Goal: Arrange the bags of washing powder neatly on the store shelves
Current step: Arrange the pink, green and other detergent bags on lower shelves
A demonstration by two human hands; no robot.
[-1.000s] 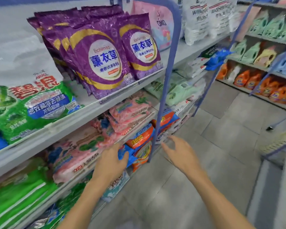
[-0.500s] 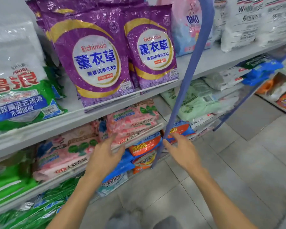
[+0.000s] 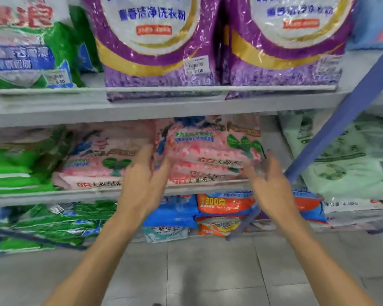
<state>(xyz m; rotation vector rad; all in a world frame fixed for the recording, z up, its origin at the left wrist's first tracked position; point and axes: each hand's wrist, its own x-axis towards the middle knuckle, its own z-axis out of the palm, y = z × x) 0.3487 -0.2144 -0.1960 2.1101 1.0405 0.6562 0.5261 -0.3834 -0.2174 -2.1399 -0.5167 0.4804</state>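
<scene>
Two hands are flanking the stack of pink bags lying on a shelf: left hand at the stack's left, right hand at its right, both spreading loose fingers, grasping nothing.

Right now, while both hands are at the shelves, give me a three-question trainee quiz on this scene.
1. True or false: the shiny purple plastic bags stand on the grey shelf above the stack of pink plastic bags.
2. The left hand and right hand are: A) open, one at each side of the pink stack; B) clenched fists; C) out of view.
3. What is the main colour of the plastic bag marked 300, one level below the pink stack?
Key: 1 true; 2 A; 3 orange.
</scene>
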